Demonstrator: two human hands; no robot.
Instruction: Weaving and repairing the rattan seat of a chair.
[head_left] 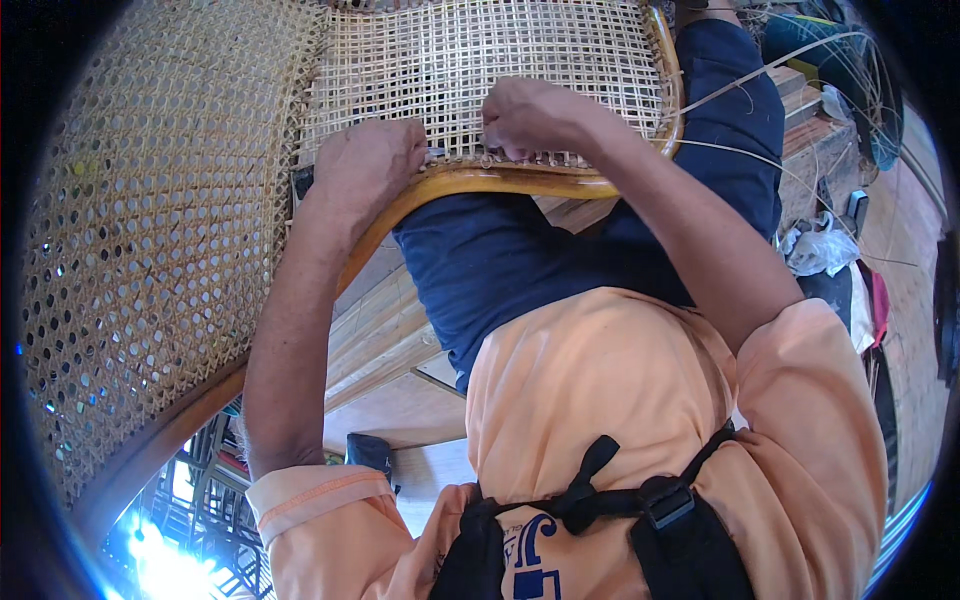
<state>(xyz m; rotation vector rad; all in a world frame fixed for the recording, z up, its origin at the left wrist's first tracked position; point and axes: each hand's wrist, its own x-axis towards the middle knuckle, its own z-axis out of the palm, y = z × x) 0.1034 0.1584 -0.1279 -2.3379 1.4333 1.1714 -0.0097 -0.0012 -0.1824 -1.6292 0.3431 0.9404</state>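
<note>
A woven cane chair seat (420, 60) lies across my lap, framed by a curved, varnished wooden rim (530, 181). Its open square weave joins a finished cane back panel (180, 150) with a denser pattern on the left. My left hand (372, 160) is closed near the front edge of the weave, with a small pale tip showing by its fingers; what it grips is mostly hidden. To the right, my right hand (530, 120) is closed with its fingertips down at the weave beside the rim. Whatever lies between those fingers is too small to make out.
Loose cane strands (770, 65) stick out past the right side of the frame. A white plastic bag (822, 245) and stacked wood pieces (800, 95) are at the right. Beneath my legs is a wooden board (385, 405), with a black object (370, 452) near it.
</note>
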